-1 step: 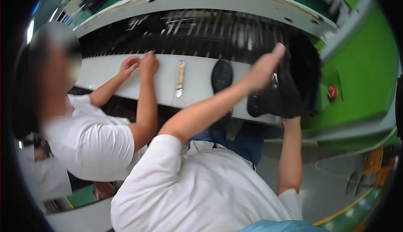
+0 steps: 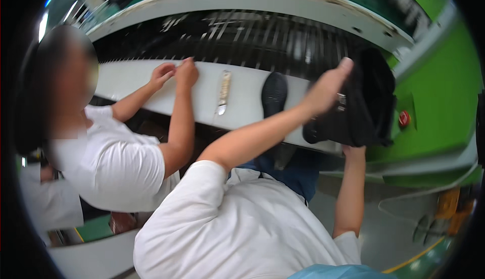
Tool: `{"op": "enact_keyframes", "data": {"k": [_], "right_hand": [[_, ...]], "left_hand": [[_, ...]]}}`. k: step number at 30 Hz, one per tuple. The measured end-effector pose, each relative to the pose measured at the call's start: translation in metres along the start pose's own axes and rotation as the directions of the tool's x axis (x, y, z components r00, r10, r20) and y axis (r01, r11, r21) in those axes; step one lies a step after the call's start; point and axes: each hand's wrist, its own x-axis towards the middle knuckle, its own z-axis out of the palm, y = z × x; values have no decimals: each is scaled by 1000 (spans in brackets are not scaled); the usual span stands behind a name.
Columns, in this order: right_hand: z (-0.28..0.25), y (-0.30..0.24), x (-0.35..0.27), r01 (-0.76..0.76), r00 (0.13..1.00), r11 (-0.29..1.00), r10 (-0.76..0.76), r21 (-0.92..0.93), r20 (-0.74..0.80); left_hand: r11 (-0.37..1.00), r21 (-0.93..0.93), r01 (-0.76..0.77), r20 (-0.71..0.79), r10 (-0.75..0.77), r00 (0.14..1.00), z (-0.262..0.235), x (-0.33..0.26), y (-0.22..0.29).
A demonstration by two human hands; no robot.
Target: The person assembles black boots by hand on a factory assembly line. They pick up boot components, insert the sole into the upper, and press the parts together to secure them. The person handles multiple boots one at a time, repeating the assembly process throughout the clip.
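The black boot (image 2: pixel 361 110) at the right end of the white bench (image 2: pixel 247 97) is best steadied from two sides, left hand (image 2: pixel 324 93) against it, right hand (image 2: pixel 353 150) mostly hidden beneath, both grips indiscernible

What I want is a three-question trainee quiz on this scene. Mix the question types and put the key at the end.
1. True or false: both the left hand and the right hand are at the black boot.

2. Multiple choice: what colour is the panel that carries the red button?
A) White
B) Green
C) Blue

3. Fill in the blank: the slim pale tool lies on the ____ ledge.

Key:
1. True; the boot partly hides the right hand.
2. B
3. White
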Motion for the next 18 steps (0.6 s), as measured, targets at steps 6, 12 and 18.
{"op": "enact_keyframes", "data": {"k": [6, 12, 18], "right_hand": [[2, 5, -2, -126, 976, 971, 86, 201, 199], [21, 17, 1, -496, 831, 736, 248, 461, 498], [38, -4, -16, -378, 896, 730, 443, 569, 28]], "left_hand": [[879, 276, -389, 79, 383, 920, 35, -31, -12], [602, 323, -730, 400, 613, 682, 92, -112, -35], [612, 360, -704, 211, 682, 700, 48, -87, 9]]}}
